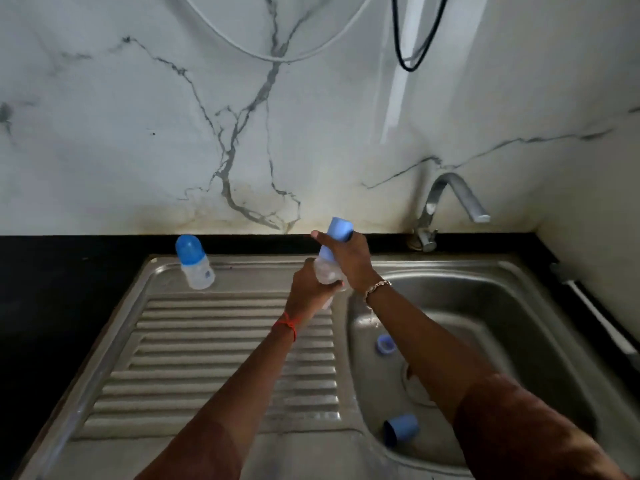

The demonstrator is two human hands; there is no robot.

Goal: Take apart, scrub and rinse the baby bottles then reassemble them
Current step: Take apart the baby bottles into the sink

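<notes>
Below, basin (pixel 519 306) holds blue cap (pixel 401 432) (ring (pixel 385 344), seemingly).

A: Where is blue seen?
B: It is seen on the cap (pixel 188 249) of the clear-bodied standing bottle (pixel 200 276), atop the held bottle (pixel 338 232), and on the loose cap (pixel 403 427) in the basin (pixel 502 306).
A: And around them?
B: The wall (pixel 138 116) is veined grey on white; the counter (pixel 52 289) is black.

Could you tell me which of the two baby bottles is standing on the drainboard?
The blue-capped bottle at the drainboard's far left; the left hand grips the other bottle, the right hand a blue piece at its top.
</notes>
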